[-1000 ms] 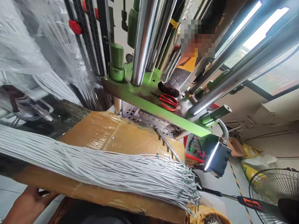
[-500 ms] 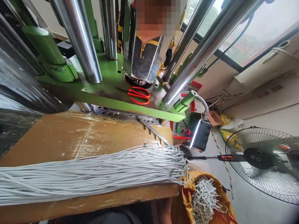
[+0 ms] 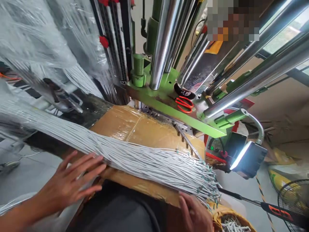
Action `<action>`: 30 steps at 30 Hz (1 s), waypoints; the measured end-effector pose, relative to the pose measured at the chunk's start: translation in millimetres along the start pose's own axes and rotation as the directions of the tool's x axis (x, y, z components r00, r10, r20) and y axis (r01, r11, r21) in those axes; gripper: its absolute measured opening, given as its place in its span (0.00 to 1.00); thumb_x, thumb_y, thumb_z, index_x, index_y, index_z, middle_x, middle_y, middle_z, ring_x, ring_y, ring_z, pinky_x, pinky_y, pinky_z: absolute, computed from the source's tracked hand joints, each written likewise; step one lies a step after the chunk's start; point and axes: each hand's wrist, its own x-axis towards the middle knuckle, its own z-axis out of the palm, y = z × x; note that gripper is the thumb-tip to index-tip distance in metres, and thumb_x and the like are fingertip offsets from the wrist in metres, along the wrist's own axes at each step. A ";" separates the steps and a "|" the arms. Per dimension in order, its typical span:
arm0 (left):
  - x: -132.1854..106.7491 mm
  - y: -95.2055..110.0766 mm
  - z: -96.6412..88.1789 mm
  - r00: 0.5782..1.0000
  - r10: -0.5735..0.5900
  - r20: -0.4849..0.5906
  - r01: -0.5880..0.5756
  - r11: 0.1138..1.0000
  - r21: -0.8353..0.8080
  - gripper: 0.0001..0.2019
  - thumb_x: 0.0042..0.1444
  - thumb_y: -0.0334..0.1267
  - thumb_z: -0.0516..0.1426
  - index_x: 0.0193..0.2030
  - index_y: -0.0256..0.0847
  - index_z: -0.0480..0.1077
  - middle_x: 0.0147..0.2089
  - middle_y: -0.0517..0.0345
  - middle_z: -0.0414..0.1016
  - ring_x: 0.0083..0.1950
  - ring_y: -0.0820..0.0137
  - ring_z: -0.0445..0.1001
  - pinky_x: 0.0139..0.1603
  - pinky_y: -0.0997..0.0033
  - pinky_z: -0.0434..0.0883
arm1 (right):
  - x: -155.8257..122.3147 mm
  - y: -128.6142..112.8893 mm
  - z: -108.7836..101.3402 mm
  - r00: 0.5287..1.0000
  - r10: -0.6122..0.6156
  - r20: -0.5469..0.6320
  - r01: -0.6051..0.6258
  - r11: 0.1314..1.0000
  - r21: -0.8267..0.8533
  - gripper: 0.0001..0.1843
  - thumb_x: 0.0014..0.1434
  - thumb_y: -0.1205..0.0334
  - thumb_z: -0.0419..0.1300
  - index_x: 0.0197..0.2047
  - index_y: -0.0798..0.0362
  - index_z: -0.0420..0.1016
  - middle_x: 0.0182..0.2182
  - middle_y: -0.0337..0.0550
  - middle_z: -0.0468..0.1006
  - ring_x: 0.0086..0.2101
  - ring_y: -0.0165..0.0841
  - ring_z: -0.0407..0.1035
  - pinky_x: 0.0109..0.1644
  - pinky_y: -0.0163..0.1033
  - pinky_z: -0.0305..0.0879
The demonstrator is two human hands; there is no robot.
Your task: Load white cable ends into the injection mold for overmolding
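A long bundle of thin white cables (image 3: 135,158) lies across the cardboard-covered worktop (image 3: 149,129), its right end a fringe of small greenish tips (image 3: 207,180). My left hand (image 3: 70,183) is open, fingers spread, with its fingertips at the near edge of the bundle. Whether they press on the cables is hard to tell. By the worktop's front edge, just below the tipped ends, my right hand (image 3: 196,212) has its fingers loosely apart and nothing visible in them. Its lower part is cut off by the frame.
Behind the worktop stands a green press (image 3: 166,101) with steel columns; red-handled scissors (image 3: 184,103) lie on its plate. A lit lamp (image 3: 248,158) stands to the right. Below it are a fan (image 3: 294,199) and an orange sack (image 3: 217,209) of white offcuts. Plastic-wrapped cables (image 3: 79,74) hang left.
My view has swung left, so the press and bundle sit further right. My left hand has come into view at the bundle, and my right hand has risen to the worktop's front edge.
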 end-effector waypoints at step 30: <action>229.2 64.6 11.9 0.648 0.257 0.717 0.316 0.765 -0.561 0.15 0.59 0.47 0.54 0.37 0.37 0.73 0.36 0.57 0.74 0.35 0.71 0.68 0.34 0.75 0.62 | 135.0 -34.4 -20.6 0.967 -0.251 0.048 0.255 0.954 -0.157 0.24 0.60 0.54 0.59 0.59 0.48 0.67 0.51 0.47 0.73 0.52 0.43 0.66 0.55 0.53 0.63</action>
